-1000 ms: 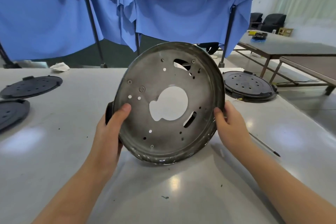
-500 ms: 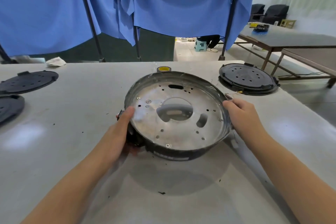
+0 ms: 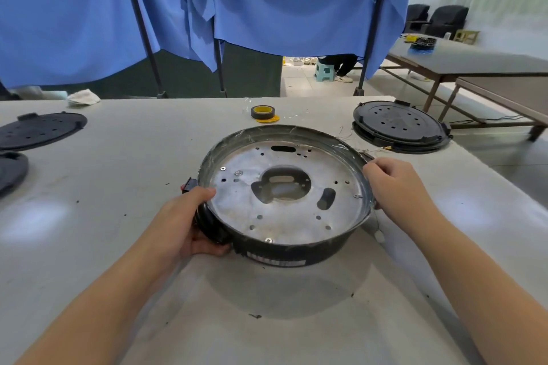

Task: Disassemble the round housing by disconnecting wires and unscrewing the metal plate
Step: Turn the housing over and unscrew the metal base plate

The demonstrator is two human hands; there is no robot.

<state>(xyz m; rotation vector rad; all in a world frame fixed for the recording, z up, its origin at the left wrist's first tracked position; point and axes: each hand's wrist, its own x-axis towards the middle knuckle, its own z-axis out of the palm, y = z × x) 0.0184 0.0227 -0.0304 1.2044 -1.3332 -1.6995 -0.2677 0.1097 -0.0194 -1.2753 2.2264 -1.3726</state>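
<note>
- Grey table [image 3: 118, 157], blue curtains behind
- Left hand [image 3: 189, 225] grips round housing [image 3: 284, 249] rim; right hand [image 3: 394, 184] curls on far rim
- Metal plate [image 3: 284, 216] screwed in; screwdriver likely needed next

A pale grey table [image 3: 118, 246] carried everything. The round housing [image 3: 284, 195] sat near its middle. Beyond it lay a tape roll [image 3: 263, 112]. A black lid [image 3: 400, 126] lay far right, thin wires [image 3: 355, 139] beside it. Two black lids lay at the left edge, one [image 3: 41, 130] farther, one [image 3: 12, 169] nearer. A white rag [image 3: 83, 97] lay far left.
</note>
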